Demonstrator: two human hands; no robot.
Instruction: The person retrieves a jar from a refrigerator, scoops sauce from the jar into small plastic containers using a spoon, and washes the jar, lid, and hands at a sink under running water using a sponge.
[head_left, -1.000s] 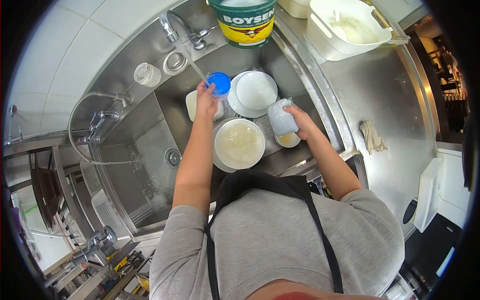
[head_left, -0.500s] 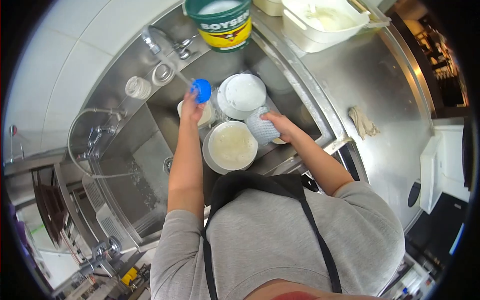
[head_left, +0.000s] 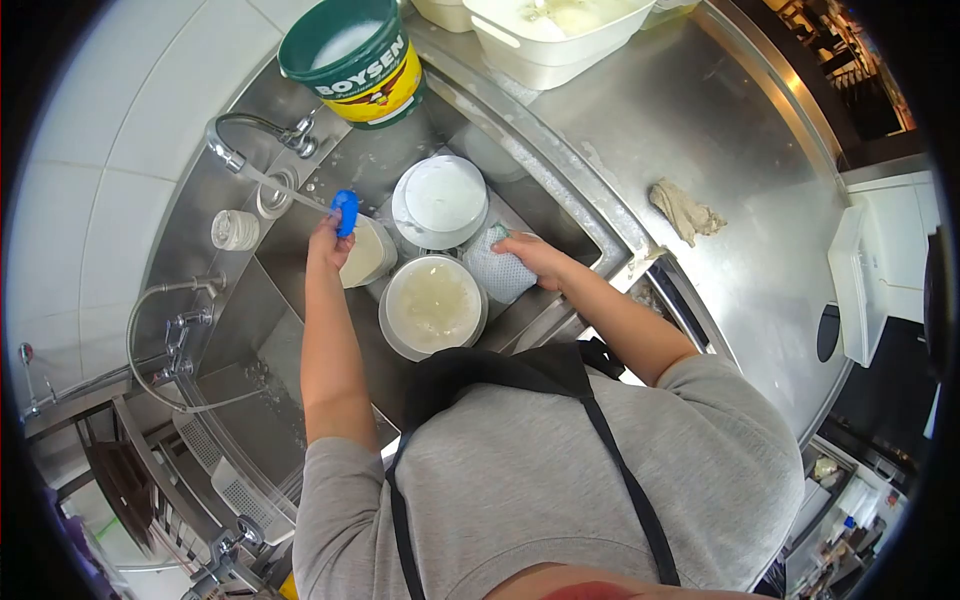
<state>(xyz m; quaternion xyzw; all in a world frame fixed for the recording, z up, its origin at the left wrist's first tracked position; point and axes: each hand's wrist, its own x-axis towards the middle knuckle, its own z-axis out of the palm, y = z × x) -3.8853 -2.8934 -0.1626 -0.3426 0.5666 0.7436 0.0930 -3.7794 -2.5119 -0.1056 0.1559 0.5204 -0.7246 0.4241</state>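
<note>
My left hand (head_left: 327,245) grips a blue lid (head_left: 345,213), turned nearly edge-on under the water running from the faucet (head_left: 228,152). Below it is a whitish square container (head_left: 368,255). My right hand (head_left: 530,257) is closed on a grey mesh scrubbing cloth (head_left: 499,272) above the right part of the sink. Between my hands, stacked white plates (head_left: 440,200) lie in the basin, and nearer to me stands a white bowl (head_left: 433,304) of cloudy water.
A green and yellow bucket (head_left: 375,85) stands at the sink's far corner. White tubs (head_left: 545,62) and a crumpled rag (head_left: 686,212) rest on the steel counter. A flexible hose (head_left: 135,335) hangs over the left basin. Small white lids (head_left: 235,230) sit on the ledge.
The view has swung, so the sink's contents appear further left. The blue lid has turned from face-on to nearly edge-on. My right hand keeps hold of the cloth.
</note>
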